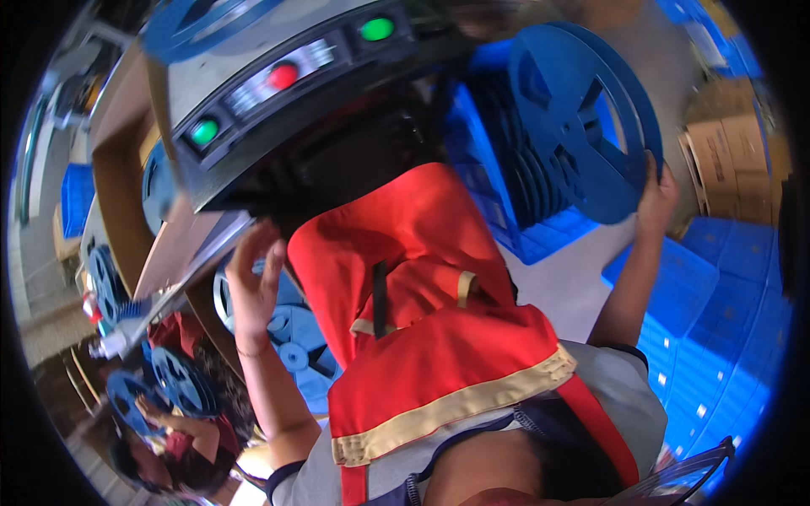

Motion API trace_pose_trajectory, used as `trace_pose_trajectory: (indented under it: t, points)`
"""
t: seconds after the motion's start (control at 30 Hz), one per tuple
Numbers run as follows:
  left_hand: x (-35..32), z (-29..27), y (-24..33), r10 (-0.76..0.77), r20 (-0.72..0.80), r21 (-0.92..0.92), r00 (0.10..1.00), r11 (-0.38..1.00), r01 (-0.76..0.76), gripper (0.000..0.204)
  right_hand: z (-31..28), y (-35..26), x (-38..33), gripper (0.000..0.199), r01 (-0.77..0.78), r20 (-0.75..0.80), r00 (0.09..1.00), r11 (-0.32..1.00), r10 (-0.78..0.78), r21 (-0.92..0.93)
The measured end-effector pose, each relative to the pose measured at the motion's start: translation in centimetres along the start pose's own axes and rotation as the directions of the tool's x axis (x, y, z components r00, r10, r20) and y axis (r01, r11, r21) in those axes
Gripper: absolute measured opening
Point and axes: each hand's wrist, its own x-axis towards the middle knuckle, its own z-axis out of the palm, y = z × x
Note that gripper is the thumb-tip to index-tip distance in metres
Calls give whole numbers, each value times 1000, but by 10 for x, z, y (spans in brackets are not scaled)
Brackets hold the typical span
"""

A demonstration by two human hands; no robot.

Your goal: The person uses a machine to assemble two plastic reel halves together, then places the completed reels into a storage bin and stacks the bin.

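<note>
Blue reel (574,122) was in your right hand (660,196), up at the right side, in front of the blue crate (540,246). Your fingers were closed on the low right part of its rim. Your left hand (256,274) looked bare, with its fingers loosely bent and the thumb apart from them, near the edge of a brown card box (121,181). You could not tell if those fingertips touched the box.

The reel looked like hard plastic, so it was likely light for its size and stiff, with only a little bend at the thin rim. Its face looked smooth, so it might have slid in a loose grip. A hard knock could perhaps have chipped the edge. The rim looked like a good place to hold, and the big cut-out holes might have let your fingers hook in too. Since you had it by one side, it may have wanted to tip.

It was round and flat, with a second round edge just behind the first; you could not tell if that was the same reel or another. More blue reels (533,181) stood on edge in the crate, close together like plates. Your red apron (396,207) was soft cloth with folds and tan trim. Shiny round green buttons (377,29) and a red button (283,76) sat on the panel ahead.
</note>
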Motion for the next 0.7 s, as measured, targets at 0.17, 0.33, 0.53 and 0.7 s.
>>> trace_pose_trajectory:
  t: [0.17, 0.33, 0.53, 0.7]
  points:
    - [-72, 30, -67, -291, 114, 274, 950, 928, 251, 28, -15, 98, 18, 28, -32, -133, 991, 991, 15, -127]
    - [-123, 25, -123, -429, 30, 385, 903, 838, 386, 29, 20, 167, 37, 28, -121, -208, 973, 989, 101, -86]
    - [-237, -2, -182, -579, -258, 344, 774, 693, 633, 28, 96, 173, 51, 29, -141, 116, 982, 986, 151, -88]
    - [-311, -2, -218, -724, -364, 277, 586, 516, 811, 33, 123, 247, 37, 39, -253, 401, 869, 957, 289, -139]
